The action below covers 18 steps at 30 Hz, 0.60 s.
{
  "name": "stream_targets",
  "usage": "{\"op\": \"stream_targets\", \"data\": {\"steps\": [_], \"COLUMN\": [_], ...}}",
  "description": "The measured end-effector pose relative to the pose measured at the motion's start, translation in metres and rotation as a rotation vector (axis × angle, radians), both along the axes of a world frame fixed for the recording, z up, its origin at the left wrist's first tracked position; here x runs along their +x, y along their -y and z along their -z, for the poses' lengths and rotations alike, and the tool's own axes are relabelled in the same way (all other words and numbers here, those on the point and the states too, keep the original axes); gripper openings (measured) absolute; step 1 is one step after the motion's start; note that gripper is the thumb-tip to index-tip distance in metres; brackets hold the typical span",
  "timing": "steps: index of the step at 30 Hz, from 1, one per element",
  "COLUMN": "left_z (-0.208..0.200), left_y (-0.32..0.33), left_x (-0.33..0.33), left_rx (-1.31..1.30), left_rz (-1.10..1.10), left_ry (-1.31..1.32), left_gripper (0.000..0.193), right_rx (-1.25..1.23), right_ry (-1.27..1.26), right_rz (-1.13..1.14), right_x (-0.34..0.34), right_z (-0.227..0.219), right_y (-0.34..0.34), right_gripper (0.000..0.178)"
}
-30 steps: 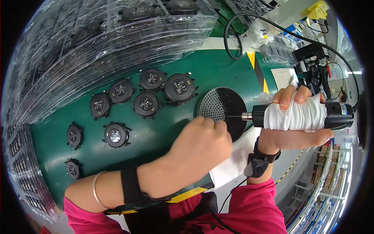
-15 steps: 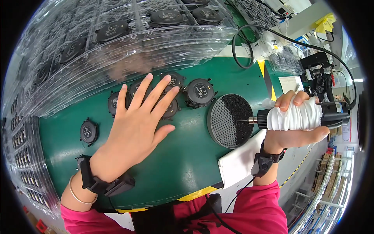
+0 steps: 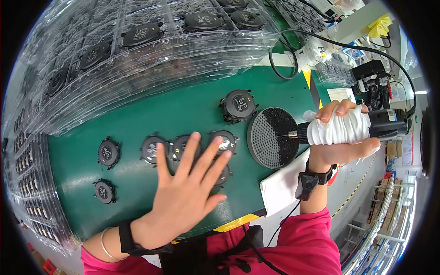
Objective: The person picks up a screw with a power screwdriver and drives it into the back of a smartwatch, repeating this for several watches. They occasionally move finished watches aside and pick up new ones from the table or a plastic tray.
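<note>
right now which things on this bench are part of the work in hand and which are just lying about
In hand:
- driver, cloth-wrapped, in right hand, tip at the round perforated tray
- left hand spread flat over the round black parts on the green mat

Lying about:
- clear trays of more parts
- black cable
- white sheet
- black fixture
</note>
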<state>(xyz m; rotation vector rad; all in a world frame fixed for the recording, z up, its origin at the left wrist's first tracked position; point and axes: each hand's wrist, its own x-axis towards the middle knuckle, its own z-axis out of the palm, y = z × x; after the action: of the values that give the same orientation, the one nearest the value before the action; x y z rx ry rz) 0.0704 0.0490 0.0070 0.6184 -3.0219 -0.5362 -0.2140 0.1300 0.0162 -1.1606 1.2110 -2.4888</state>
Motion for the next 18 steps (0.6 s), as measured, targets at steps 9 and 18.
{"op": "stream_targets", "data": {"steps": [9, 18], "left_z": [-0.023, 0.004], "left_y": [0.057, 0.029], "left_x": [0.085, 0.069], "left_rx": [-0.099, -0.075], "left_rz": [-0.324, -0.227], "left_ry": [-0.019, 0.036], "left_gripper": [0.066, 0.074], "right_rx": [-0.070, -0.116], "right_ry": [0.077, 0.001], "right_rz": [-0.109, -0.416], "right_x": [-0.010, 0.001], "right_z": [-0.001, -0.014], "right_y": [-0.010, 0.010], "right_gripper": [0.081, 0.086]}}
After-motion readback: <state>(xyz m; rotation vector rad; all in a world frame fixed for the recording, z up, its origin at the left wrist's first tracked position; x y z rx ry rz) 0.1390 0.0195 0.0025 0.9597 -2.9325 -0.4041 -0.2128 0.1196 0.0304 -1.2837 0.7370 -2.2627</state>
